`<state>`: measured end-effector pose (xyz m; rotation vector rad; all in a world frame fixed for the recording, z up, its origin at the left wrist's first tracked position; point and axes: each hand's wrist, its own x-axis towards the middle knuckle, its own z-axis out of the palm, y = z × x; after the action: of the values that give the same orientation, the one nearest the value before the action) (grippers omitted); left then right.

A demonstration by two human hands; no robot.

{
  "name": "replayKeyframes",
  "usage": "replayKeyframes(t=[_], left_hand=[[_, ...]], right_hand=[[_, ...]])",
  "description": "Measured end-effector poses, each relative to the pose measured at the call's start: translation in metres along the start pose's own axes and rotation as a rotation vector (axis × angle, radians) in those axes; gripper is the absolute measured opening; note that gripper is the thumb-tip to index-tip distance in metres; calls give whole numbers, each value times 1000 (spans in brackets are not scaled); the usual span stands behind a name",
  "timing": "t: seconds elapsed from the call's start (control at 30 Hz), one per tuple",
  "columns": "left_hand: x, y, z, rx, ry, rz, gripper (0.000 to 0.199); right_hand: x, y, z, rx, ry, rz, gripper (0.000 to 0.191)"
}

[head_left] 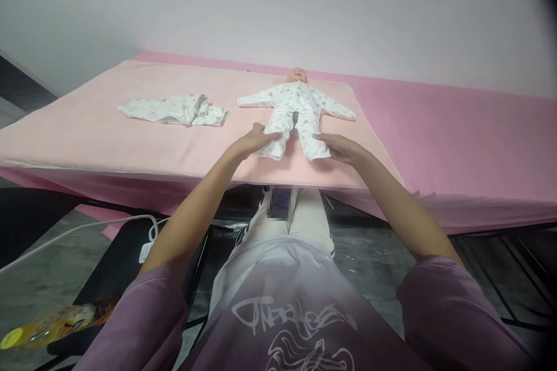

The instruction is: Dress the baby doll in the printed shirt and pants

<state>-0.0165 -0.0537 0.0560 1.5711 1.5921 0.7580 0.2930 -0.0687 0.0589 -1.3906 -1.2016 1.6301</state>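
A baby doll [298,75] lies on its back, dressed in a white printed long-sleeved top [296,94] with both sleeves spread wide. White printed pants [310,127] cover its legs, which point towards me. My left hand [257,139] is closed on the lower part of one pant leg, thumb on top. The other pant leg is gripped near its cuff by my right hand [342,146], thumb also on top. Whatever is under the cloth between my fingers is hidden. A dark patch shows between the legs.
Left of the doll lies a loosely folded white printed garment [174,110]. Both rest on a peach mat [87,122] over a pink tablecloth [456,139]. Below left are a black chair [113,261], a white cable [87,223] and a yellow-capped bottle [52,324]. A wall stands behind.
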Motion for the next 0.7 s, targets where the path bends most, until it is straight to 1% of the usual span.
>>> replayKeyframes(t=[0.1, 0.17, 0.27, 0.33, 0.4, 0.43, 0.47, 0.5, 0.53, 0.57, 0.6, 0.63, 0.67, 0.7], left_hand=[[-10, 6, -1, -31, -111, -122, 91], [-18, 5, 3, -52, -122, -143, 92], [-28, -10, 10, -75, -165, -134, 89], [-35, -24, 10, -70, -195, -112, 87], [-44, -36, 6, 25, -198, -94, 80], [-50, -40, 3, 116, -185, -85, 76], [-57, -42, 1, 229, -158, -69, 71], [-63, -42, 0, 349, -116, -41, 66], [-70, -40, -1, 459, -52, 5, 62], [-76, -38, 0, 548, 27, 66, 59], [-80, -36, 3, 610, 107, 145, 57], [-83, -35, 6, 640, 167, 241, 56], [-85, -34, 10, 643, 196, 347, 55], [-85, -35, 13, 631, 182, 455, 55]], right_hand=[[-7, 0, -7, -88, 23, 5, 24], [-11, 7, -9, -182, 72, 8, 28], [-17, 23, -12, -336, 158, 18, 42], [-22, 33, -15, -405, 143, 26, 49], [-29, 39, -20, -485, 110, 17, 51], [-33, 42, -21, -548, 120, -5, 49], [-37, 44, -22, -627, 158, -45, 47], [-41, 46, -21, -715, 223, -116, 43], [-44, 47, -19, -803, 300, -221, 41], [-47, 50, -15, -878, 374, -354, 41], [-49, 52, -11, -937, 421, -500, 43], [-50, 55, -6, -981, 428, -635, 47], [-51, 58, 0, -1014, 391, -742, 51], [-51, 62, 4, -1038, 317, -812, 54]])
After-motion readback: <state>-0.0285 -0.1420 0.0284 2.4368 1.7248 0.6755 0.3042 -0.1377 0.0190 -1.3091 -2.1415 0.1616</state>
